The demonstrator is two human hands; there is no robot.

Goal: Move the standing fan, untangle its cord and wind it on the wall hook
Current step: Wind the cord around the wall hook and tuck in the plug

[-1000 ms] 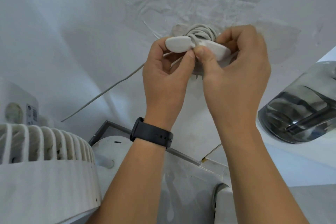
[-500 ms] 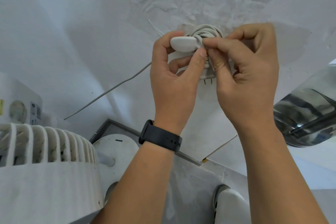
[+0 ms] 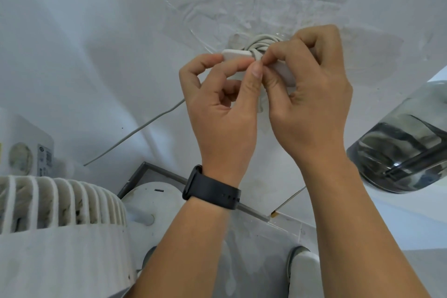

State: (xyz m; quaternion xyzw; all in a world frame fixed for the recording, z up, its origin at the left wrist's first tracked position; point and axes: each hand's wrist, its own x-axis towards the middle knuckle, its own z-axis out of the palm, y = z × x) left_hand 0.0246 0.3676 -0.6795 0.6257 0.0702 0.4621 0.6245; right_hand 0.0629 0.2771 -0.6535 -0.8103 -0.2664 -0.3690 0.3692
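Two bare hands are reaching up to a white plastic wall hook (image 3: 235,54) on the white patched wall (image 3: 96,43). Left hand (image 3: 225,109), wearing a black watch band (image 3: 212,187), is pinching the hook with curled fingers. Right hand (image 3: 312,94) is pinching the grey round cord (image 3: 262,43), which is sitting wound around the hook. White ribbed standing fan (image 3: 58,220) is standing below, left. Writing on the small sticker (image 3: 44,159) is too blurry to read.

Can't really see the wall hook (image 3: 235,53), both hands cover most of it and the cord's (image 3: 262,42) end. The fan (image 3: 55,225) runs off the left and bottom edges, and that dark glassy thing (image 3: 399,150) gets chopped on the right. The sticker (image 3: 44,159) is unreadable.
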